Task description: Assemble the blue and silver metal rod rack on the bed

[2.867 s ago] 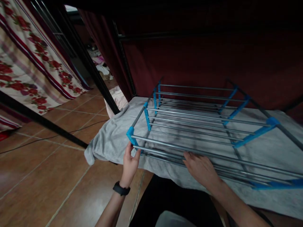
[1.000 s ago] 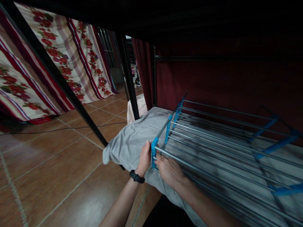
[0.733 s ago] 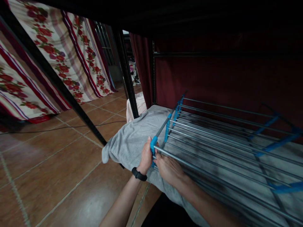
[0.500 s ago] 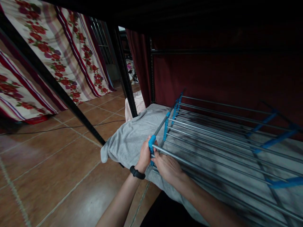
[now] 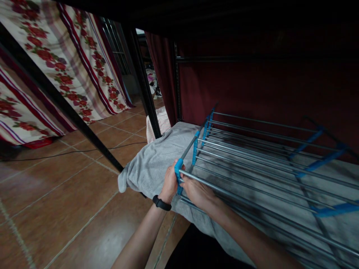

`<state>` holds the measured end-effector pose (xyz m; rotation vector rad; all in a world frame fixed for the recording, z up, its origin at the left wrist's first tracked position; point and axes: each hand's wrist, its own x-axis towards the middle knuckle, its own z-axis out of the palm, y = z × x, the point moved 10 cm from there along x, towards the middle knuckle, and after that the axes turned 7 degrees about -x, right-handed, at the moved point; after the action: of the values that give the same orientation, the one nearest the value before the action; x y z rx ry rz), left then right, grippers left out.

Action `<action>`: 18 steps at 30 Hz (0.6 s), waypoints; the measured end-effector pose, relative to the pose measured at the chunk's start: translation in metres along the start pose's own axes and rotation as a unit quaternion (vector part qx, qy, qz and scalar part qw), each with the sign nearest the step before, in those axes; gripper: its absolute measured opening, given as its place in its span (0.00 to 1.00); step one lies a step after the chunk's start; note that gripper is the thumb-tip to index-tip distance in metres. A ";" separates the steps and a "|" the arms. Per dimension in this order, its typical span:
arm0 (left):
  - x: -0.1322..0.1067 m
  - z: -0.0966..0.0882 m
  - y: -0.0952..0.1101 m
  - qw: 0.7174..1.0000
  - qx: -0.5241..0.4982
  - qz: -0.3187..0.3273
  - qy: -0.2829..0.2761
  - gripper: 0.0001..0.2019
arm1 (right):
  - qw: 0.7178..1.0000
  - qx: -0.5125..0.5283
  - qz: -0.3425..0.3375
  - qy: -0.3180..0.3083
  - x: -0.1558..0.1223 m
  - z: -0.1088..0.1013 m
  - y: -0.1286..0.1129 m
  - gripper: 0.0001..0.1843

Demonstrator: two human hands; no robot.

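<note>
A rack of grey metal tubes (image 5: pixel 238 194) with blue plastic connectors lies on a grey blanket (image 5: pixel 157 157). My left hand (image 5: pixel 169 182), a black band on its wrist, is closed around the blue corner connector (image 5: pixel 178 167) at the rack's near left end. Just right of it, my right hand (image 5: pixel 198 192) has its fingers closed at the same end piece, under the front top tube. It seems to grip the end of a lower tube, but the fingertips are partly hidden. Further back along this end stands another blue connector (image 5: pixel 195 149).
Black metal posts (image 5: pixel 144 82) of a frame rise at the left, and a dark ledge hangs overhead. A dark red cloth (image 5: pixel 238 86) covers the back. Beyond the frame are a floral curtain (image 5: pixel 67 71), a tiled floor (image 5: pixel 78 201) and a thin cable (image 5: pixel 84 150).
The view has shifted slightly, so the scene sits a little further left. Both hands stay at the same corner of the rack, with the right fingers shifting only slightly.
</note>
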<state>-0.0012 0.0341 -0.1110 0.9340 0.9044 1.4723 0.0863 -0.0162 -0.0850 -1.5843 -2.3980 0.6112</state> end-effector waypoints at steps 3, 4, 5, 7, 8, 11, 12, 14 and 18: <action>0.000 0.002 0.002 1.000 -0.002 0.005 -0.007 0.29 | 0.999 -0.035 -0.018 -0.001 0.002 0.000 -0.002 0.23; 0.000 0.003 0.003 1.000 0.001 0.008 -0.009 0.29 | 0.999 -0.036 -0.020 -0.002 0.002 0.001 -0.002 0.23; 0.000 0.003 0.003 1.000 0.004 0.010 -0.010 0.29 | 0.999 -0.033 -0.020 -0.005 0.003 0.002 -0.001 0.23; -0.001 0.003 0.004 1.000 0.010 0.011 -0.008 0.29 | 1.000 -0.023 -0.012 -0.011 0.003 0.003 0.002 0.23; -0.001 0.002 0.004 1.000 0.013 0.010 -0.006 0.29 | 1.000 -0.017 -0.009 -0.013 0.003 0.004 0.003 0.23; -0.001 0.002 0.002 1.000 0.020 0.003 -0.005 0.28 | 1.000 -0.012 -0.014 -0.013 0.004 0.005 0.004 0.23; -0.001 0.002 0.002 1.000 0.019 0.001 -0.006 0.28 | 1.000 -0.014 -0.018 -0.013 0.004 0.006 0.004 0.22; -0.001 0.003 0.001 1.000 0.010 0.003 -0.013 0.29 | 1.000 -0.021 -0.017 -0.016 0.005 0.008 0.006 0.22; 0.000 0.004 0.001 1.000 0.007 0.012 -0.025 0.29 | 1.000 -0.022 -0.008 -0.018 0.006 0.009 0.007 0.21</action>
<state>0.0016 0.0337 -0.1085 0.9918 0.8704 1.4586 0.0863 -0.0102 -0.0964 -1.5836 -2.4638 0.5944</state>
